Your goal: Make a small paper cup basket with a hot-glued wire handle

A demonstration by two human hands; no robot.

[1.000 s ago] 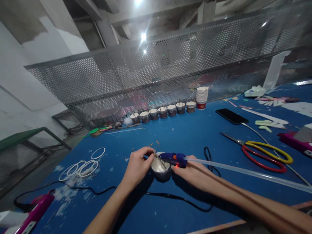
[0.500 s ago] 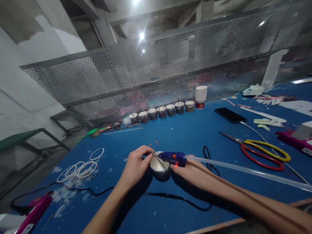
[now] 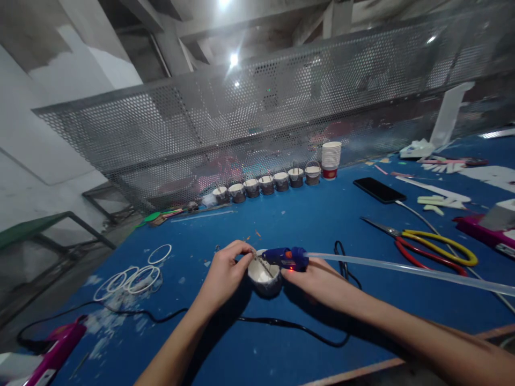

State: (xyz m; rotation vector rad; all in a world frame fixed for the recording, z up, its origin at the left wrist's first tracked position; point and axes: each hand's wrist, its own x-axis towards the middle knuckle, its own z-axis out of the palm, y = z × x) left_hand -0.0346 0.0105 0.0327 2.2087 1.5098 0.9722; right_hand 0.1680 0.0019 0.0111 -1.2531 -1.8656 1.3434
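In the middle of the blue table stands a small cup (image 3: 265, 288), dark outside and white inside. My left hand (image 3: 226, 269) is closed in a pinch at its left rim, on a thin stick (image 3: 264, 266) that slants down into the cup. Wrapped round a blue hot glue gun (image 3: 296, 258) is my right hand (image 3: 322, 281), at the cup's right side. The gun's nozzle points left over the rim, close to the stick, and a small red light glows on it. A long clear glue stick (image 3: 386, 266) runs out of its back to the right.
Several similar cups (image 3: 266, 185) line the mesh panel, beside stacked paper cups (image 3: 331, 160). Scissors (image 3: 426, 244) and a phone (image 3: 380, 190) lie right. White rings (image 3: 144, 279) lie left. A black cord (image 3: 289, 323) crosses the front, near a magenta power strip (image 3: 56, 354).
The glue stick's far end has shifted upward, now crossing the red scissor handle, and my right forearm has moved slightly. Both hands keep their grips; the cup stays in place.
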